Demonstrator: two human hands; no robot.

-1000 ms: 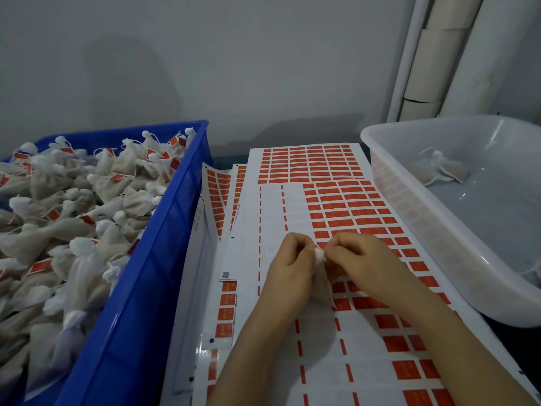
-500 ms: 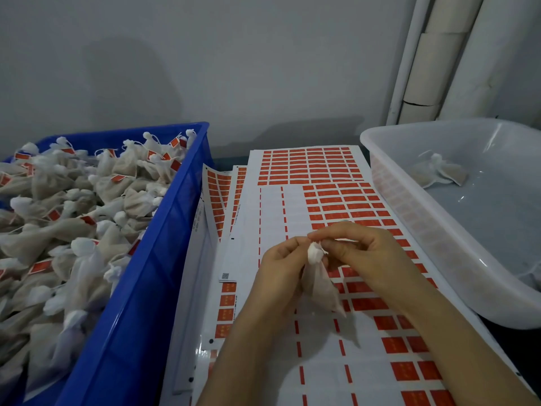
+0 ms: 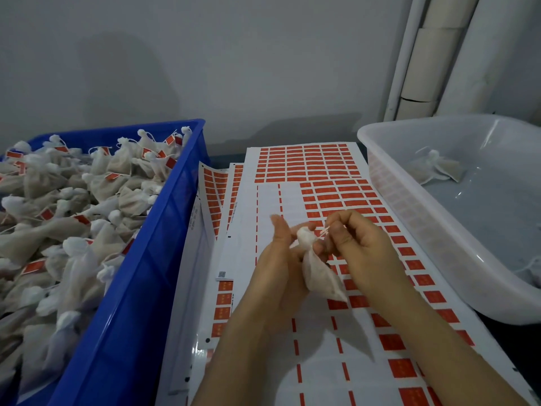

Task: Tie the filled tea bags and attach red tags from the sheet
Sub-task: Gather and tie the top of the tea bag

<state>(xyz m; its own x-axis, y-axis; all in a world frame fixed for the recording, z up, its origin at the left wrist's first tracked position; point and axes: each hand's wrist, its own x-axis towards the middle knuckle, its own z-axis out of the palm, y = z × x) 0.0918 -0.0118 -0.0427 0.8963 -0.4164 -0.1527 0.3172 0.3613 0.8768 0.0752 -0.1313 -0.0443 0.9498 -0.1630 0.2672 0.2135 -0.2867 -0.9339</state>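
Head view, looking down at two hands over a sheet of red tags (image 3: pixel 330 200). Left hand (image 3: pixel 278 268) at centre, fingers (image 3: pixel 276 230) mostly straight and a little apart, cradling the neck of a filled tea bag (image 3: pixel 320 273). Bag held above the sheet, gathered white top up between the two hands, fuller body hanging toward 5 o'clock. Right hand (image 3: pixel 363 253) just beside at 3 o'clock, fingers curled, thumb and forefinger pinched together on a thin pale string (image 3: pixel 325 230) running from the bag's neck. Whether a knot is formed: cannot tell.

Sheet laid on the worktop, many tags peeled from its left and lower columns, red rows thick toward 12 and 3 o'clock. More tag sheets (image 3: pixel 216 200) tucked under its left edge.

Blue crate (image 3: pixel 164 230) at 9 o'clock, heaped with tied tea bags (image 3: pixel 87 206), many carrying red tags. Clear plastic tub (image 3: pixel 409 230) at 3 o'clock, touching the sheet's right edge, with a loose tea bag (image 3: pixel 439 168) lying inside near its far wall. White pipes (image 3: pixel 424 54) against the grey wall at 1 o'clock.
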